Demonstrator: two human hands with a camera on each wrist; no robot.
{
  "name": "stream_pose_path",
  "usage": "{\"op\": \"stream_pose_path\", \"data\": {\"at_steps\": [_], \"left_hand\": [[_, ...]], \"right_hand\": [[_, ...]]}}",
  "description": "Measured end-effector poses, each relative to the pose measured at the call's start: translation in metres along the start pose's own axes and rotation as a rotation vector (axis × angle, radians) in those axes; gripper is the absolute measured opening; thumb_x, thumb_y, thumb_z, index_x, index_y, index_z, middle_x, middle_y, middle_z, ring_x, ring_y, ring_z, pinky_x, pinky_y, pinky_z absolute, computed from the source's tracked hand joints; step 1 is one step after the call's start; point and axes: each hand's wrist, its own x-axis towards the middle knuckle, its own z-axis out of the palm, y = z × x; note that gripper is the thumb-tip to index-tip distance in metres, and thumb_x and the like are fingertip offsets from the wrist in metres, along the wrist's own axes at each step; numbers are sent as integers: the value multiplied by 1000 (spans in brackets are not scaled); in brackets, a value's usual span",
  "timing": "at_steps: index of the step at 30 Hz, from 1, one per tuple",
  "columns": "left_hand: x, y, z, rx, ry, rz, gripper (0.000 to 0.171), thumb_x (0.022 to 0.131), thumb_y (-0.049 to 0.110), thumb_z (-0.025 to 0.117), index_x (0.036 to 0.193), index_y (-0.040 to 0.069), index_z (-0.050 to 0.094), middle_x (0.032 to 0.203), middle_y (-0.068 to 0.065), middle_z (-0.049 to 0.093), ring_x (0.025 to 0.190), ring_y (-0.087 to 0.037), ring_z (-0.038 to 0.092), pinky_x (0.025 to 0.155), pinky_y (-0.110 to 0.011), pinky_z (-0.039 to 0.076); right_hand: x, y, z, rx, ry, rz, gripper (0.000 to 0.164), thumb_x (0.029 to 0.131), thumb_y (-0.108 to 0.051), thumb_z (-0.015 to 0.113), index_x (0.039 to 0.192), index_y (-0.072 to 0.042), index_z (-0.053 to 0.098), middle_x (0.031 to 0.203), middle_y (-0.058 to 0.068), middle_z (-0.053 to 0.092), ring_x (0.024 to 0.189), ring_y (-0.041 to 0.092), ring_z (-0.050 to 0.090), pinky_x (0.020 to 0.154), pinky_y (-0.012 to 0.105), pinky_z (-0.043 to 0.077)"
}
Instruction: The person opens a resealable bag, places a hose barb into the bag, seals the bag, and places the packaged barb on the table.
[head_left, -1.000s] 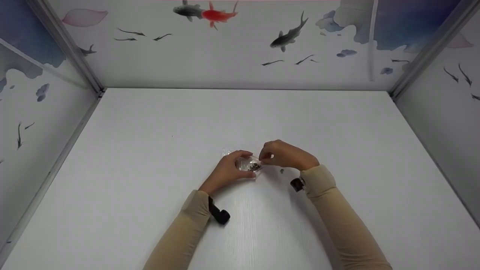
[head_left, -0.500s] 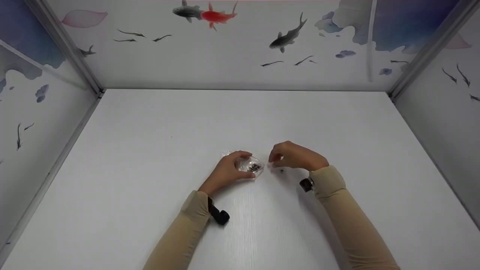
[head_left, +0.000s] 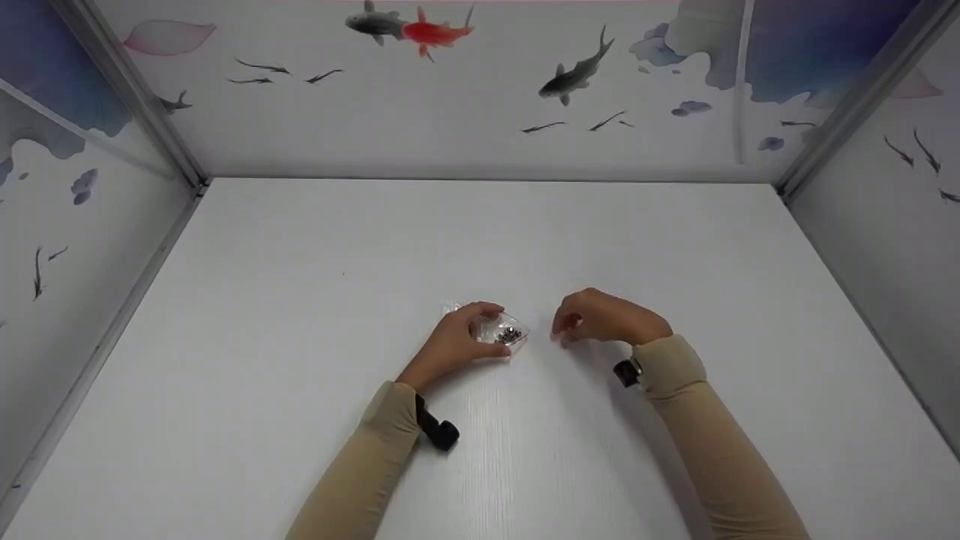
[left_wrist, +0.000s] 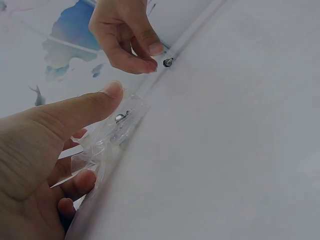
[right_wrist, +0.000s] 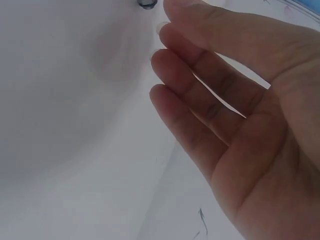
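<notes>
My left hand (head_left: 454,341) holds a clear plastic bag (left_wrist: 100,145) between thumb and fingers, close over the white table. Small shiny metal pieces (head_left: 509,335) lie inside the bag, gathered toward its right end. My right hand (head_left: 604,315) is to the right of the bag, its fingers bent downward and thumb apart from the index finger. Just beyond its fingertips a single small metal piece (left_wrist: 168,62), with a dark round end, lies on the table. The right wrist view catches this loose metal piece (right_wrist: 147,3) at the top edge. In the head view the right hand hides it.
The white table (head_left: 375,240) reaches to a back wall panel (head_left: 450,127) printed with fish. Side panels with metal frame posts (head_left: 139,97) stand left and right. A wrist camera (head_left: 444,435) sticks out from the left sleeve, another (head_left: 626,373) from the right.
My right hand has moved away from the bag to the right, over the loose metal piece, covering it in the head view. The left hand and bag have stayed in place.
</notes>
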Motion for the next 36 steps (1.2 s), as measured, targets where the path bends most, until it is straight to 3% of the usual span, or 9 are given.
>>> {"op": "stream_pose_path", "data": {"at_steps": [13, 21, 25, 32, 36], "left_hand": [[1, -2, 0, 2, 0, -3, 66, 72, 35, 84, 130, 19, 58, 125, 2, 61, 92, -15, 49, 84, -32, 42], [0, 0, 0, 1, 6, -7, 65, 72, 33, 84, 130, 19, 59, 128, 3, 60, 100, -16, 50, 90, -34, 42], [0, 0, 1, 5, 12, 1, 64, 72, 33, 84, 129, 18, 59, 127, 2, 60, 99, -16, 50, 90, -34, 42], [0, -1, 2, -1, 9, 1, 64, 72, 32, 84, 130, 18, 59, 131, 1, 60, 118, -17, 52, 101, -38, 41], [0, 0, 1, 0, 8, 2, 64, 72, 32, 84, 130, 18, 59, 130, 0, 60, 116, -18, 53, 100, -38, 41]], "right_hand": [[2, 6, 6, 5, -32, 67, 17, 82, -6, 74, 95, -17, 75, 96, -4, 69, 87, 12, 59, 79, 31, 52], [-1, 7, 8, 59, -1, 2, 16, 81, 0, 73, 92, -12, 75, 93, -1, 69, 85, 13, 61, 76, 30, 52], [-1, 6, 8, 61, 8, 7, 16, 81, 0, 72, 92, -12, 75, 93, -1, 69, 85, 13, 61, 76, 29, 52], [1, 7, 10, 40, 16, -4, 13, 83, -2, 72, 93, -11, 75, 94, 0, 69, 84, 13, 59, 75, 29, 51], [2, 8, 11, 35, 20, -16, 12, 84, -4, 72, 94, -10, 74, 94, 0, 68, 85, 13, 59, 76, 29, 51]]}}
